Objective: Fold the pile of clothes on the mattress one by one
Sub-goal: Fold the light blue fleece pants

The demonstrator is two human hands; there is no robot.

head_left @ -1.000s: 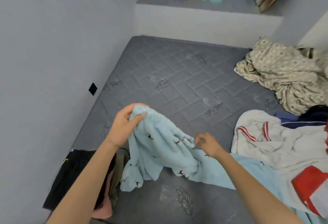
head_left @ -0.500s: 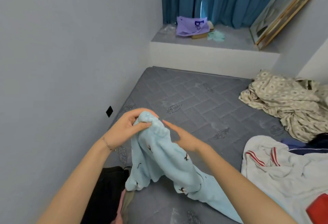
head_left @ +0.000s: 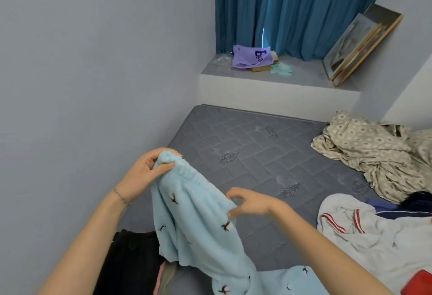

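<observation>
**Here the Blue Pants Are Held Up**

Now the blue pants (head_left: pixel 194 220), with small birds on them, are held up in the air above the grey mattress (head_left: pixel 257 149), near its left side. Their lower part is draped down onto the mattress. One end of the stretchy waistband (head_left: pixel 189 174) is pinched tight by the left hand (head_left: pixel 142 175), between thumb and fingers. The other end is met by the right hand (head_left: pixel 252 203), with its fingers curled at the edge. It cannot be told if the cloth is really gripped there.

Just below, black clothes (head_left: pixel 131 264) are seen by the wall (head_left: pixel 81 84). To the right, a white top with red stripes (head_left: pixel 374 236) and a flowered cloth (head_left: pixel 374 152) are seen in a heap, not folded yet.

What could go wrong? If the right end is not caught well, the waistband could be dropped. Then the pants would be left hanging, twisted, from one hand. The legs could also be laid down crooked, and a lumpy fold would be made.
</observation>
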